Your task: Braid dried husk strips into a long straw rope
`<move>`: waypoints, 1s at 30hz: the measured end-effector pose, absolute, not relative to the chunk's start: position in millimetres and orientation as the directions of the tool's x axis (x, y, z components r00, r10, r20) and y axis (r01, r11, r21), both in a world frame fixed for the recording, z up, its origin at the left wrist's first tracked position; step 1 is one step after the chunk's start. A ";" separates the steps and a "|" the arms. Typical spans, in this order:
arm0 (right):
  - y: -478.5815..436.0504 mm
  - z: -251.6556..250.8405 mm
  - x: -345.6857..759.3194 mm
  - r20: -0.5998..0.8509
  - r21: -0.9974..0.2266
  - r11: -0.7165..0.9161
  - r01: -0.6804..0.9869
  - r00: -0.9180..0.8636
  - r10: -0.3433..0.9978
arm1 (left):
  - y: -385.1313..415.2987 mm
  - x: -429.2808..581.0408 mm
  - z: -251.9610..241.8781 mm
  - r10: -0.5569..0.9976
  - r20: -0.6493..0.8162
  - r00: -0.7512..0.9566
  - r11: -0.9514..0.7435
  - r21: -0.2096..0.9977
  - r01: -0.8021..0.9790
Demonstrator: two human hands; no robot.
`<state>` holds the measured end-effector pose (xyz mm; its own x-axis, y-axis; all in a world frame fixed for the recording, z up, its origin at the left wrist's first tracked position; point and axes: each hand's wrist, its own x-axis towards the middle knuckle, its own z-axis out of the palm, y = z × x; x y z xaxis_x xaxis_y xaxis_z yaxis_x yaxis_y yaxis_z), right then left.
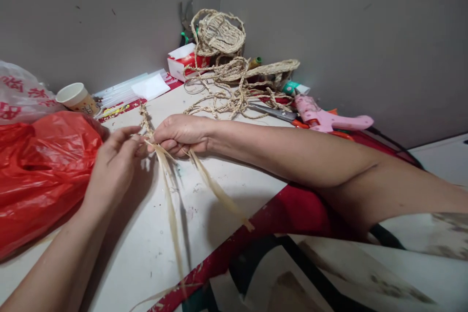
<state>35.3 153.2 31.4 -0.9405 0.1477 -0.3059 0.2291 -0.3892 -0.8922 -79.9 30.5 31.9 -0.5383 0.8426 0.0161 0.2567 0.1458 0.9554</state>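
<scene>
Both hands meet near the middle of a pale table point(146, 248). My left hand point(115, 161) pinches the end of a braided straw cord point(145, 119) that runs away toward the back. My right hand point(181, 134) is closed on loose pale straw strands point(215, 187) that trail down toward the table's front edge. A second strand point(171, 204) hangs between the two hands and reaches the edge.
A red plastic bag point(40, 170) lies at the left, a paper cup point(76, 97) behind it. At the back corner sits a heap of braided straw and woven pieces point(226, 68), a red-white box point(183, 61), scissors point(274, 112) and a pink glue gun point(325, 118).
</scene>
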 end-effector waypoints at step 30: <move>167.8 27.1 36.9 -0.328 -0.924 -0.223 0.311 -0.944 0.039 | 37.1 -84.2 24.9 0.884 -0.309 -0.352 0.296 0.951 -0.091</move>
